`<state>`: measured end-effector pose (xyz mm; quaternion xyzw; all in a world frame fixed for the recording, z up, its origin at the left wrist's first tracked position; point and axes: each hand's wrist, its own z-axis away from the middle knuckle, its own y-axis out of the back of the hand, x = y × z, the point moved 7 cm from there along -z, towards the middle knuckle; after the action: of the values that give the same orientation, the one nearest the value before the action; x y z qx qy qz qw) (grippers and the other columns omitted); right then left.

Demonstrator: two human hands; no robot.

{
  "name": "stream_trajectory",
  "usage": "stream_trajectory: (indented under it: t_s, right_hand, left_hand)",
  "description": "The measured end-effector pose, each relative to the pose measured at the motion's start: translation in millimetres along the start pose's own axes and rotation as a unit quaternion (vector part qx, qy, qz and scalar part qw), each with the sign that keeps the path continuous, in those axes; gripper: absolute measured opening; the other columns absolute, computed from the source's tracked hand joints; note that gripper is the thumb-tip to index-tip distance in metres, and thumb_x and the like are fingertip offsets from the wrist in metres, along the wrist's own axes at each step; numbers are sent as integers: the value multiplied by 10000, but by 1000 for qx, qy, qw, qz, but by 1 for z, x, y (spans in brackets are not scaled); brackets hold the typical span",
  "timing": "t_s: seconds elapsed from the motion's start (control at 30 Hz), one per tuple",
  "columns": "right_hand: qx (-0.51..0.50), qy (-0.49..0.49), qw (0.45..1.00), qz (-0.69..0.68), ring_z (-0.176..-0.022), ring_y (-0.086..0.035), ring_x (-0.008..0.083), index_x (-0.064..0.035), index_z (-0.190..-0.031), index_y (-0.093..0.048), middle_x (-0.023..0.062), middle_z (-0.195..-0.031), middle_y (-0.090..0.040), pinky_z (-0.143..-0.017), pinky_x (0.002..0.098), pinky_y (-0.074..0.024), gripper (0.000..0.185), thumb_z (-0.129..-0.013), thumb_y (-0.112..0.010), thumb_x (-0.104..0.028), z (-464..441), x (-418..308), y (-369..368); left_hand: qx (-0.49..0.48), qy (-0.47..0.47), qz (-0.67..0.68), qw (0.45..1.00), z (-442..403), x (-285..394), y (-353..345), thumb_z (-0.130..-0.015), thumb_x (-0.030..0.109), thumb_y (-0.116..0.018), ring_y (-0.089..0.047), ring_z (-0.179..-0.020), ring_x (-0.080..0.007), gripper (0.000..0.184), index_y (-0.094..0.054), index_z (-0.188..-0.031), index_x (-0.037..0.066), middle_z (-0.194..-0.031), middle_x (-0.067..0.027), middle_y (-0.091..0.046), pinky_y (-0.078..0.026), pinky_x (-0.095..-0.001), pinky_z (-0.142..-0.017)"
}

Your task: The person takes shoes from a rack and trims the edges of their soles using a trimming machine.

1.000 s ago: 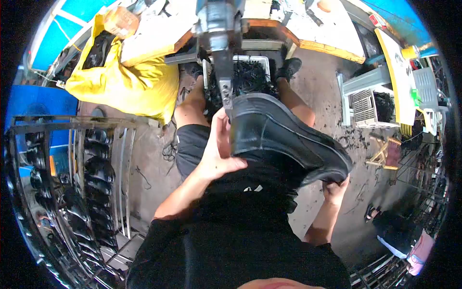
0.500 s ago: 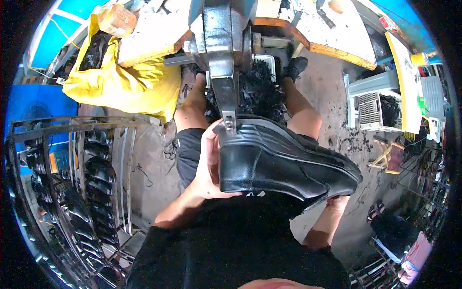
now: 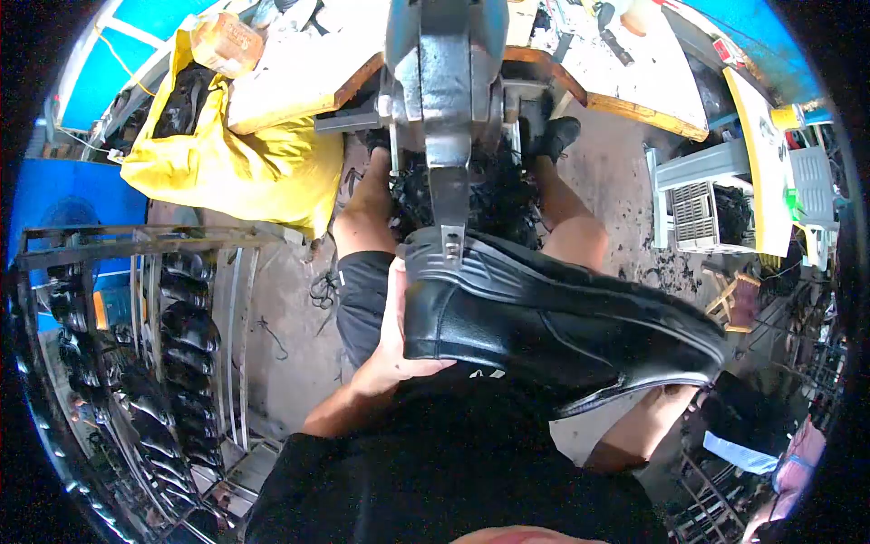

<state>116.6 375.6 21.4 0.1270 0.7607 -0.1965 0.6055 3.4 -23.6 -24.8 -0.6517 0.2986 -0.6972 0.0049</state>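
Observation:
A black leather shoe lies on its side before my chest, sole edge toward the machine and toe to the right. My left hand is closed around its heel end, with the fingers partly hidden. At the toe, my right hand grips from below, mostly covered by the shoe. A sewing or trimming machine's arm reaches down from above. Its narrow metal tip meets the ridged sole edge near the heel; whether it touches I cannot tell.
Beyond the machine is a worktable. A basket of black scraps stands between the legs. To the left are a yellow sack and a metal rack of black shoes. A grey crate stands right.
The shoe's toe has swung right and a little down, with my right hand following. The machine tip now meets the sole farther from the heel. The view has shifted slightly.

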Motion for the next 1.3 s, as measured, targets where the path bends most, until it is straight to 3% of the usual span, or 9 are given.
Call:
stream_trajectory:
  t_s: [0.3, 0.43, 0.57, 0.67, 0.97, 1.17, 1.2, 1.27, 1.3]
  right_hand:
    - [-63, 130, 982, 124, -1159, -579, 313, 35, -1347, -466, 187, -1294, -565, -1017, 465, -454, 964, -655, -873, -499, -47, -52, -66]
    - [-53, 71, 984, 154, -1192, -550, 333, 47, -1359, -424, 206, -1302, -536, -1018, 451, -455, 1128, -549, -903, -576, -49, -40, -75]
    - [-72, 142, 969, 192, -1161, -572, 350, 32, -1394, -400, 214, -1282, -553, -1018, 458, -462, 1043, -570, -933, -320, -44, -22, -91]
    - [-127, 20, 988, 88, -1175, -567, 343, 30, -1362, -411, 218, -1297, -549, -1014, 456, -462, 922, -596, -878, -182, -46, -5, -123]
    - [-196, -86, 977, 19, -1202, -547, 302, 58, -1374, -407, 187, -1326, -532, -1040, 423, -420, 928, -662, -874, -311, -39, 22, -194]
    - [-257, -80, 961, -60, -1217, -540, 315, 59, -1366, -398, 193, -1315, -525, -1038, 417, -434, 854, -690, -856, -192, -38, 25, -219]
    - [-290, -76, 953, -48, -1245, -519, 366, 23, -1365, -402, 256, -1338, -504, -1052, 459, -421, 789, -713, -821, -125, -38, 22, -225]
    - [-321, -70, 944, -36, -1274, -498, 418, -13, -1364, -406, 319, -1361, -484, -1065, 500, -407, 736, -736, -787, -59, -37, 21, -233]
    - [-306, -68, 949, -34, -1232, -532, 355, 13, -1363, -407, 245, -1324, -519, -1033, 443, -439, 774, -713, -819, -74, -37, 23, -234]
  left_hand:
    - [107, 60, 122, 985, 11, -1, 10, -640, 120, -816, -499, -1263, -304, 1227, 14, -1544, 96, -1396, -151, -424, -418, -448, -1060]
    - [143, 86, 61, 984, 31, -16, 43, -657, 164, -816, -441, -1307, -319, 1199, -25, -1556, 96, -1449, -165, -356, -385, -449, -1080]
    - [133, 99, -182, 969, 39, -27, 77, -720, 299, -812, -282, -1396, -327, 1235, 62, -1569, 102, -1568, -173, -161, -272, -460, -1137]
    - [177, -89, -200, 960, 7, 73, 40, -758, 489, -761, -353, -1347, -274, 1189, -5, -1560, 41, -1513, -159, -288, -137, -464, -1184]
    - [208, -71, -325, 920, 54, 40, 129, -757, 592, -715, -257, -1417, -321, 1202, -36, -1544, -11, -1551, -218, -215, -140, -496, -1187]
    - [225, -57, -415, 880, 83, 19, 179, -756, 660, -684, -194, -1463, -352, 1224, -56, -1533, -47, -1577, -258, -167, -143, -517, -1189]
    - [378, 98, -183, 902, 117, -10, 209, -699, 670, -729, -224, -1447, -344, 1301, -34, -1537, -43, -1568, -261, -181, -184, -505, -1182]
    - [373, 84, -172, 908, 118, -13, 214, -697, 650, -737, -237, -1441, -345, 1284, -49, -1536, -35, -1564, -254, -194, -197, -504, -1177]
    - [366, 71, -161, 914, 117, -5, 210, -695, 629, -746, -250, -1435, -345, 1267, -63, -1535, -28, -1560, -248, -208, -210, -503, -1172]
